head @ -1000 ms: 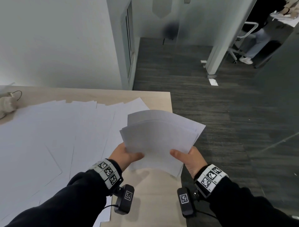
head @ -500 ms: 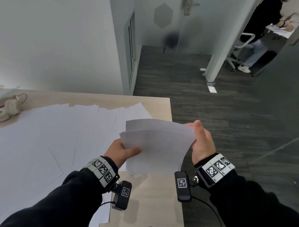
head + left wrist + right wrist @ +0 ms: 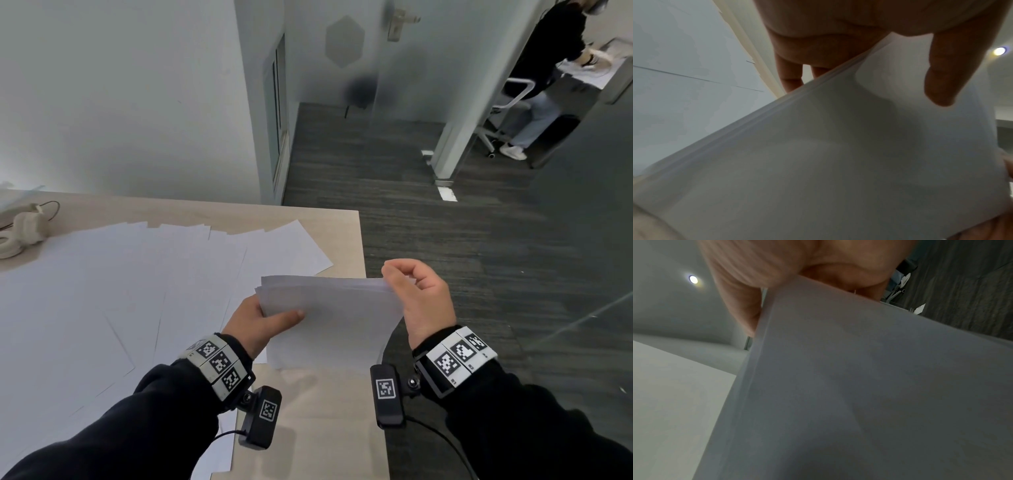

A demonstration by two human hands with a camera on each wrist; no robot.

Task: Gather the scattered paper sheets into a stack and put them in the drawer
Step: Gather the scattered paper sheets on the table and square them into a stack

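I have a thin paper stack (image 3: 329, 318) pinched between left hand (image 3: 260, 322) and right hand (image 3: 423, 301), while many loose sheets (image 3: 120, 291) cover the table (image 3: 342, 219) beside it (no drawer in sight).

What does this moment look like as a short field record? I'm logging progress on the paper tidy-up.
held item: stack of paper sheets, lifted above the desk's right end
left hand: grips the stack's left edge, thumb on top
right hand: pinches the stack's top right corner
loose sheets: spread overlapping across the desk
other item: white headphones at the desk's far left
drawer: not in view
background: a person seated at another desk, far right
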